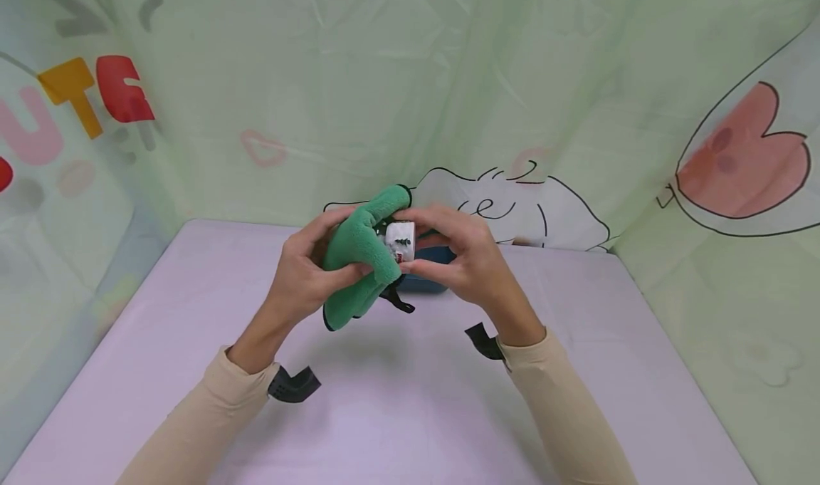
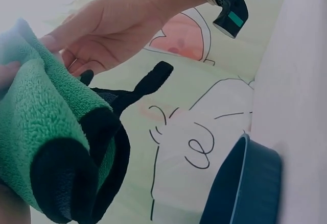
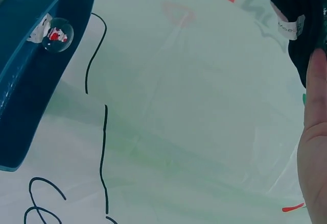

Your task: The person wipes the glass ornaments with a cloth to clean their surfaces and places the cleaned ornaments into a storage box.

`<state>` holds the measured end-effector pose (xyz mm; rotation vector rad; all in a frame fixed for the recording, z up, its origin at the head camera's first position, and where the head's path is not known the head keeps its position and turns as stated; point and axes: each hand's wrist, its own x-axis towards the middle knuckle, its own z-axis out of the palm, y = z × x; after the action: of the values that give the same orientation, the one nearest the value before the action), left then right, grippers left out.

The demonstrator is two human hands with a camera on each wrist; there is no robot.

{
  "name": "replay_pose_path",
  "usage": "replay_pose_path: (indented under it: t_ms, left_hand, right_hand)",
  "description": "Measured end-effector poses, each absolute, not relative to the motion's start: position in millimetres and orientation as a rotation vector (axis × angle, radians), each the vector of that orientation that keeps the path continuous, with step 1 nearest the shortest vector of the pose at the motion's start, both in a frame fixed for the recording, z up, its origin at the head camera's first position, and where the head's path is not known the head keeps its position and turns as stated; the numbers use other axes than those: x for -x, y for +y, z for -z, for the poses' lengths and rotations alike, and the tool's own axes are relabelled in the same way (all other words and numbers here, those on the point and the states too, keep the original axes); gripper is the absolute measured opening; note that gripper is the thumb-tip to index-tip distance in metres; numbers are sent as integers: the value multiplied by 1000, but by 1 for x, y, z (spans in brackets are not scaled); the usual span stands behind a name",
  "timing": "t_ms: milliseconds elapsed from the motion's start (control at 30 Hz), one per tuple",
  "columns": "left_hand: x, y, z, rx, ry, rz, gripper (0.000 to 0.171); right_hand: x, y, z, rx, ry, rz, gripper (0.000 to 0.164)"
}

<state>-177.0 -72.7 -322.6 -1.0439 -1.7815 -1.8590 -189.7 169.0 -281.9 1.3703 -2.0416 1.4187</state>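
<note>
My left hand [image 1: 301, 271] grips a folded green towelling cloth [image 1: 359, 246] with black edging, thumb in front and the other fingers behind. A small snow globe [image 1: 401, 241] with a white base, marked with a dark tree, sits against the cloth's fold. My right hand [image 1: 470, 257] pinches this globe between thumb and fingers. The globe's far side is hidden by the cloth. In the left wrist view the cloth [image 2: 36, 112] drapes in folds, a black strap [image 2: 153, 78] hanging off it. Both hands are raised above the table.
A dark blue bin [image 1: 426, 284] stands at the back of the table [image 1: 359, 414], behind the hands. In the right wrist view another snow globe [image 3: 57, 35] shows inside it. Pale green printed curtains [image 1: 384, 79] surround the table at the back and sides.
</note>
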Motion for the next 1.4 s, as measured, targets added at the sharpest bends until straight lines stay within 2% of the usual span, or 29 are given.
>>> replay_pose_path:
  t_ms: [167, 800, 1033, 1267, 1400]
  left_hand:
    - [176, -74, 323, 1046, -1799, 1865, 63]
    - [172, -72, 322, 974, -1855, 2016, 62]
    - [172, -72, 321, 933, -1905, 2058, 62]
    - [174, -70, 322, 864, -1959, 2059, 60]
    - [175, -68, 323, 836, -1959, 2081, 59]
  right_hand:
    - [191, 171, 288, -1414, -2001, -1396, 51]
    - [196, 173, 296, -1446, -1846, -1131, 43]
    - [197, 173, 296, -1467, -1814, -1072, 32]
    - [198, 173, 299, -1442, -1833, -975, 42]
    - [198, 173, 299, -1452, -1826, -938, 42]
